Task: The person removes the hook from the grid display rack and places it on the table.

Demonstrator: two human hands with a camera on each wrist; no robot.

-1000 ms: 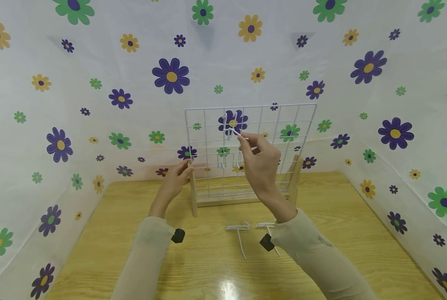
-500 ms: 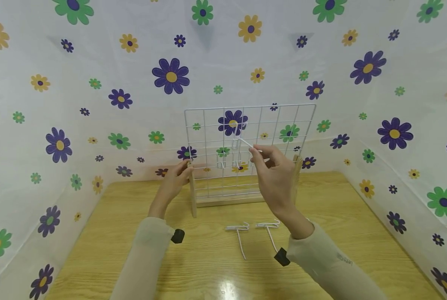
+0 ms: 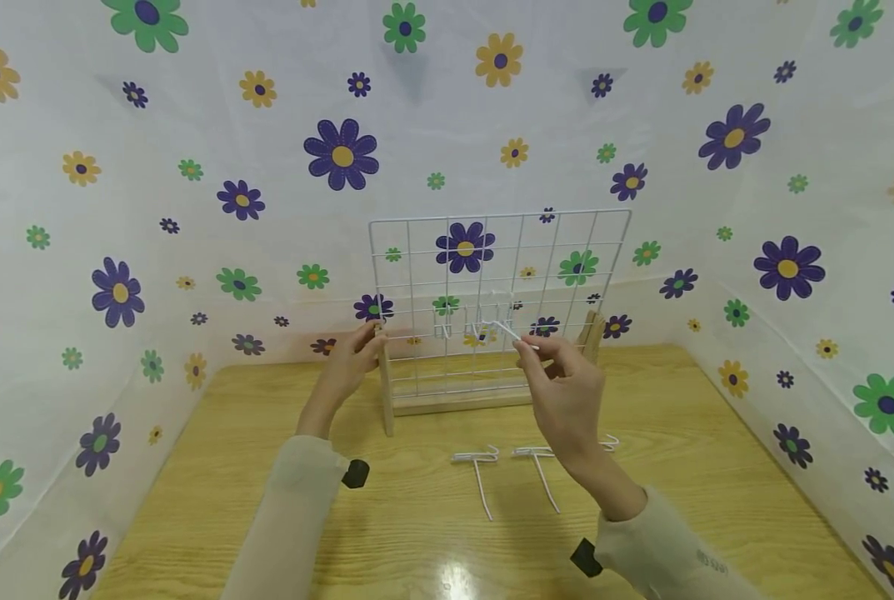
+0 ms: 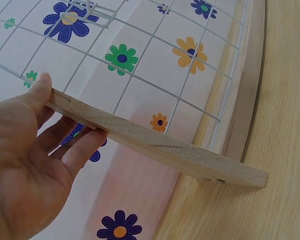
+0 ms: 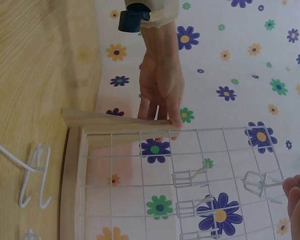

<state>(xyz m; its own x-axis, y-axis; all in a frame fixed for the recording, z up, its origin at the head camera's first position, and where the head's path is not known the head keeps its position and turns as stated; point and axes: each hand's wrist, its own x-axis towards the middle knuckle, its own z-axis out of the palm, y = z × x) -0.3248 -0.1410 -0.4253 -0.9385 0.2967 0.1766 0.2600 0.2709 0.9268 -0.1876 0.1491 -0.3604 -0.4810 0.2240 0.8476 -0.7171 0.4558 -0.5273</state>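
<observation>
left hand (image 4: 35,160) on rack edge (image 4: 160,144) (wooden)

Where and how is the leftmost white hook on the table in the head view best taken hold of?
Probably by a thumb-and-finger pinch on the long prong of the leftmost hook, coming from the person's side: this single thin rod points that way, leaving the wider bracket at the far end free. The right hand pinches another hook similarly.
</observation>
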